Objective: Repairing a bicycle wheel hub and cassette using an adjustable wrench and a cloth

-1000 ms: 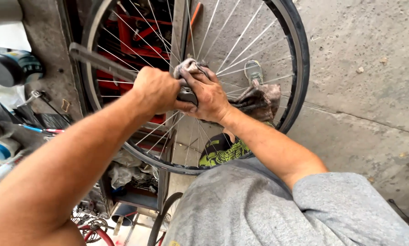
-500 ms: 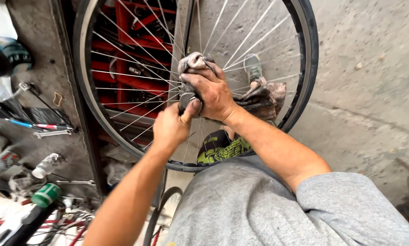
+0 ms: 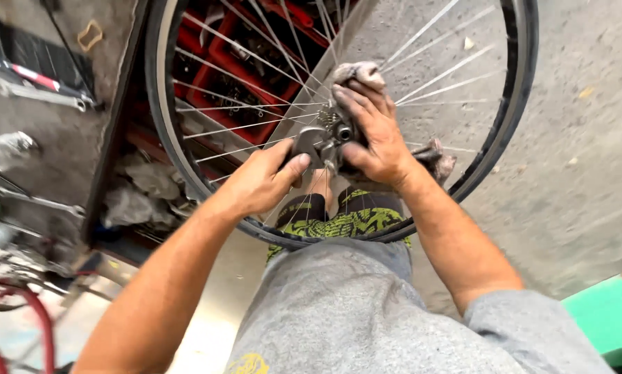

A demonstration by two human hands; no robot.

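Left hand [image 3: 259, 181] dropped lower, grip pinching hub part [image 3: 309, 142], right hand [image 3: 368, 128] clamping rag [image 3: 356, 71] on hub, wheel [image 3: 512, 104] top cut off

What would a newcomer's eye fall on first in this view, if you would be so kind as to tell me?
The large spoked bicycle wheel fills the upper middle of the view, standing on edge before the person's knees. At its hub both hands meet: the right hand grips a dirty rag over the centre, while the left hand pinches a small metal part beside it. Behind the spokes, upper left, sits a red crate.
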